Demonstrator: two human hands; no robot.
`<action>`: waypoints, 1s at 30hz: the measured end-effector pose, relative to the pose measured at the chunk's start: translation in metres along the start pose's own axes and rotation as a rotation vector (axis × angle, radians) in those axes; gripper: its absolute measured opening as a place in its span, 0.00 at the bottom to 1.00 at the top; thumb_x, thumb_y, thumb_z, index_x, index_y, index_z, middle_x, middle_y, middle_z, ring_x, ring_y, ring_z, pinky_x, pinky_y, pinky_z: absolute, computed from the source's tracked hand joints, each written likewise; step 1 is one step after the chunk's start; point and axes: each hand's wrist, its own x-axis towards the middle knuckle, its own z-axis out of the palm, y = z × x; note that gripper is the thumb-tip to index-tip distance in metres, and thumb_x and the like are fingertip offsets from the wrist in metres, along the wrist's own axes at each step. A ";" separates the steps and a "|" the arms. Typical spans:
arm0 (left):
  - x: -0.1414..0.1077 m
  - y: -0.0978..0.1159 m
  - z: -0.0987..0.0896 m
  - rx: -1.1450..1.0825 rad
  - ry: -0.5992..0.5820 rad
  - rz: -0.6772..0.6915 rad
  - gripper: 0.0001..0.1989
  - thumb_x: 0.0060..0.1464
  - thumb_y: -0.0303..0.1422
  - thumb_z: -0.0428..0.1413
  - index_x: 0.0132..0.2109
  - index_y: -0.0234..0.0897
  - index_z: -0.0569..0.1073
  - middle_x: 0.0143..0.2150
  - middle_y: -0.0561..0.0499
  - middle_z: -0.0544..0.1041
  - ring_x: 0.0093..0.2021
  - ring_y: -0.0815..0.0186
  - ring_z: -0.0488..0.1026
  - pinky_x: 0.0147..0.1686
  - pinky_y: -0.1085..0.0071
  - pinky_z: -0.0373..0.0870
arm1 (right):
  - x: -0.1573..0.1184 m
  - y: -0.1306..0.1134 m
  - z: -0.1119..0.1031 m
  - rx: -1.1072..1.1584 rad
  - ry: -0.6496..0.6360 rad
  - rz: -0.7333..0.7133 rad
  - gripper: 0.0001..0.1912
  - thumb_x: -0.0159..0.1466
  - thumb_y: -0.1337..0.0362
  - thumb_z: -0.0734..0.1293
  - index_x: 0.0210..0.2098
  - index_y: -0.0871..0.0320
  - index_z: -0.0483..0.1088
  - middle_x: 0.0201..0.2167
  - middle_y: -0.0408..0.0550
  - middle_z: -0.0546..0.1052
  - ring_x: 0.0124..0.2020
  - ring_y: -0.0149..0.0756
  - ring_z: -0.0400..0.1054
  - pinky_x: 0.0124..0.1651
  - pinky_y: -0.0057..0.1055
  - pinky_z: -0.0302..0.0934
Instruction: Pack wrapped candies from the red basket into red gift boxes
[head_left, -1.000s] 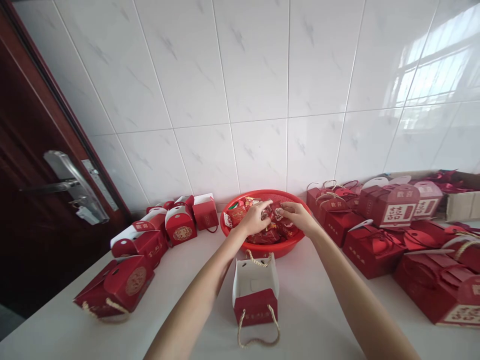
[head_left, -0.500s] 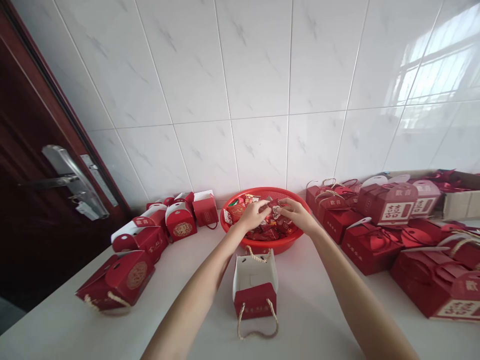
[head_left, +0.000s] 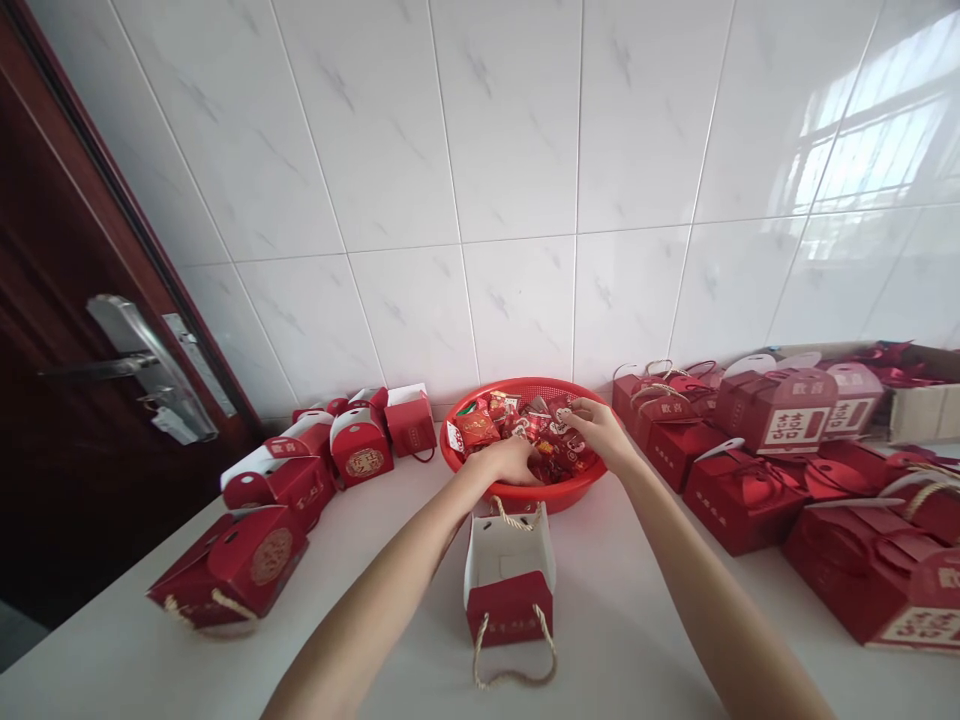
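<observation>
A red plastic basket (head_left: pixel 489 490) holds many wrapped sweets (head_left: pixel 480 428), mostly red. My left hand (head_left: pixel 508 462) reaches down among the sweets at the basket's near side, its fingertips hidden in the pile. At the basket's right side, my right hand (head_left: pixel 596 428) has its thumb and fingers closed on a small red candy packet (head_left: pixel 561 408). Just in front of the basket, an open red gift box (head_left: pixel 510 605) with a white inside and twisted rope handles stands on the white table (head_left: pixel 375 580). Nothing shows inside this box.
Several red gift boxes (head_left: pixel 300 480) stand at the left, some with their tops open. More red boxes (head_left: pixel 750 500) fill the right side, and a cardboard carton (head_left: pixel 922 412) with red ribbon lies beyond them. A tiled wall (head_left: pixel 517 300) rises behind the basket.
My left hand has moved down and nearer, into the sweets at the basket's front. My right hand has shifted slightly right, apart from the left, with the candy packet.
</observation>
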 end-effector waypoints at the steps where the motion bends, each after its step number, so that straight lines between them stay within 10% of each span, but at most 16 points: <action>1: 0.000 0.001 0.000 0.040 0.001 -0.018 0.13 0.45 0.39 0.61 0.38 0.39 0.80 0.40 0.45 0.83 0.39 0.53 0.79 0.36 0.67 0.73 | 0.000 0.000 0.000 -0.005 0.000 0.005 0.16 0.54 0.52 0.73 0.32 0.56 0.67 0.26 0.44 0.75 0.23 0.33 0.68 0.20 0.26 0.61; 10: 0.010 0.007 0.001 0.299 -0.032 -0.110 0.16 0.44 0.39 0.62 0.40 0.33 0.82 0.48 0.31 0.80 0.52 0.41 0.76 0.49 0.57 0.73 | 0.000 -0.001 0.001 -0.041 0.018 0.021 0.11 0.56 0.57 0.71 0.34 0.56 0.69 0.26 0.45 0.76 0.24 0.33 0.69 0.20 0.25 0.63; 30: 0.012 0.009 0.001 0.377 -0.097 -0.094 0.14 0.43 0.28 0.64 0.41 0.40 0.81 0.45 0.38 0.83 0.51 0.47 0.77 0.55 0.55 0.68 | 0.002 0.005 0.002 -0.112 0.006 -0.024 0.10 0.57 0.58 0.71 0.32 0.57 0.71 0.25 0.44 0.78 0.22 0.32 0.69 0.23 0.26 0.62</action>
